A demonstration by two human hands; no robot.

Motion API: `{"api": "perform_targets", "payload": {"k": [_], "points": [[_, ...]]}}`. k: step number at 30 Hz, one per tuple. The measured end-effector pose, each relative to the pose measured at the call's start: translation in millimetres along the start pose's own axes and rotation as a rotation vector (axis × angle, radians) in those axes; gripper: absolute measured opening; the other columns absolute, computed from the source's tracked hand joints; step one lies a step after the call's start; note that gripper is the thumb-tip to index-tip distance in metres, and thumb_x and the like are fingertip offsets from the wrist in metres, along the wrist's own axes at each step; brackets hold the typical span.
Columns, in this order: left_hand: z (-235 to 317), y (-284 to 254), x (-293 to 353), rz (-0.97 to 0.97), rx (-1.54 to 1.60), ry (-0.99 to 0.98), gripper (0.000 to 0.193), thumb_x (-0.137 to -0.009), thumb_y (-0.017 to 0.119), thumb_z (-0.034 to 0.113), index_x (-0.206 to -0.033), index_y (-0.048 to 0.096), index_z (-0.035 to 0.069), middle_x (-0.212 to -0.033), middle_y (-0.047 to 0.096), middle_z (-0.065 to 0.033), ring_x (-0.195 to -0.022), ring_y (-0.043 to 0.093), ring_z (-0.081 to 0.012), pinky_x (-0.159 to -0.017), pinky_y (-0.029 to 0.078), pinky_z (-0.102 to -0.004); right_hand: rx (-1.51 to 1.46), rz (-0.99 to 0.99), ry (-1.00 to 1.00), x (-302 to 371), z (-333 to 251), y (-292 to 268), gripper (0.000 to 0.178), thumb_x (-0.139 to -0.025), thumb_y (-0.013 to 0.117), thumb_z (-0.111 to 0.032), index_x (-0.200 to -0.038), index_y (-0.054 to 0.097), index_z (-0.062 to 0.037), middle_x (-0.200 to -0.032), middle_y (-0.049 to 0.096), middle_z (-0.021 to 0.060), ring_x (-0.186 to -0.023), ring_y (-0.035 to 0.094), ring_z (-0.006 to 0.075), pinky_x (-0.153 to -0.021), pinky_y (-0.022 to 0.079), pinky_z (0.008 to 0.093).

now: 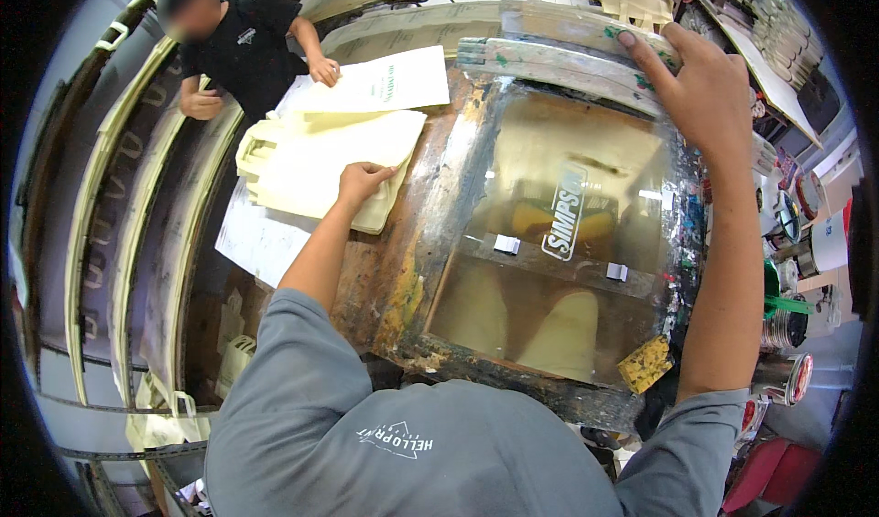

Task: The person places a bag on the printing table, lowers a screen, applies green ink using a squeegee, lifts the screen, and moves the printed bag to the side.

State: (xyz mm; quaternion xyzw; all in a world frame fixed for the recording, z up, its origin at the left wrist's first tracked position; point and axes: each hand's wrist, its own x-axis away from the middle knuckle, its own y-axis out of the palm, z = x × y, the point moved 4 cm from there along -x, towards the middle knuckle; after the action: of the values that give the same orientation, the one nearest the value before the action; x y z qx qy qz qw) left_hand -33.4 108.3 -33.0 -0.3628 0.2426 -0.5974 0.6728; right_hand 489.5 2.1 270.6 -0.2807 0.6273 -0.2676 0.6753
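My left hand (364, 184) is closed on the right edge of a pale yellow cloth bag (316, 164), the top of a small stack left of the work surface. My right hand (700, 82) grips the far right end of a paint-stained wooden frame bar (568, 66), thumb on the near side. Below that bar lies a see-through panel (623, 320) with white lettering and two small white tabs, set in a worn, paint-spotted wooden surround. Yellowish shapes show through or reflect in it; I cannot tell which.
Across to the left, a person in black (240, 54) has one hand on a printed white-cream bag (366, 82). Long racks (137, 215) hold pale bags at left. A yellow sponge (645, 363) sits at the panel's near right corner. Cans (783, 378) crowd the right side.
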Motion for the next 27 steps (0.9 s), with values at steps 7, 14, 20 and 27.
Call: {"api": "perform_targets", "payload": {"k": [7, 14, 20, 27], "points": [[74, -47, 10, 0.174, -0.421, 0.572, 0.025, -0.100, 0.071, 0.021, -0.096, 0.080, -0.002, -0.093, 0.076, -0.0237, -0.088, 0.073, -0.0435, -0.083, 0.057, -0.0518, -0.034, -0.046, 0.009, -7, 11, 6, 0.072, -0.101, 0.056, -0.073, -0.114, 0.079, -0.0057, -0.096, 0.077, 0.0226, -0.093, 0.073, 0.0431, -0.088, 0.054, 0.0514], [220, 63, 36, -0.084, -0.630, 0.865, 0.025, -0.099, 0.061, 0.017, -0.093, 0.077, -0.001, -0.091, 0.076, -0.0262, -0.087, 0.075, -0.0452, -0.084, 0.059, -0.0559, -0.077, 0.011, -0.015, -19, 0, -3, 0.075, -0.101, 0.052, -0.076, -0.107, 0.078, -0.0059, -0.093, 0.077, 0.0215, -0.091, 0.074, 0.0425, -0.087, 0.054, 0.0520], [316, 270, 82, -0.232, -0.360, 0.940, 0.016, -0.092, 0.064, 0.009, -0.092, 0.077, -0.001, -0.100, 0.077, -0.0272, -0.098, 0.076, -0.0439, -0.089, 0.061, -0.0536, 0.039, -0.324, 0.134, -24, 9, 9, 0.084, -0.101, 0.038, -0.088, -0.072, 0.059, -0.0133, -0.067, 0.058, 0.0005, -0.066, 0.054, 0.0164, -0.074, 0.049, 0.0426], [394, 372, 132, -0.383, -0.121, 1.011, 0.024, -0.090, 0.075, 0.019, -0.097, 0.079, -0.003, -0.111, 0.077, -0.0293, -0.111, 0.074, -0.0436, -0.095, 0.059, -0.0507, -0.105, -0.066, 0.017, -15, 1, -6, 0.075, -0.106, 0.044, -0.077, -0.070, 0.060, -0.0133, -0.065, 0.053, 0.0002, -0.066, 0.055, 0.0181, -0.086, 0.051, 0.0471]]}}
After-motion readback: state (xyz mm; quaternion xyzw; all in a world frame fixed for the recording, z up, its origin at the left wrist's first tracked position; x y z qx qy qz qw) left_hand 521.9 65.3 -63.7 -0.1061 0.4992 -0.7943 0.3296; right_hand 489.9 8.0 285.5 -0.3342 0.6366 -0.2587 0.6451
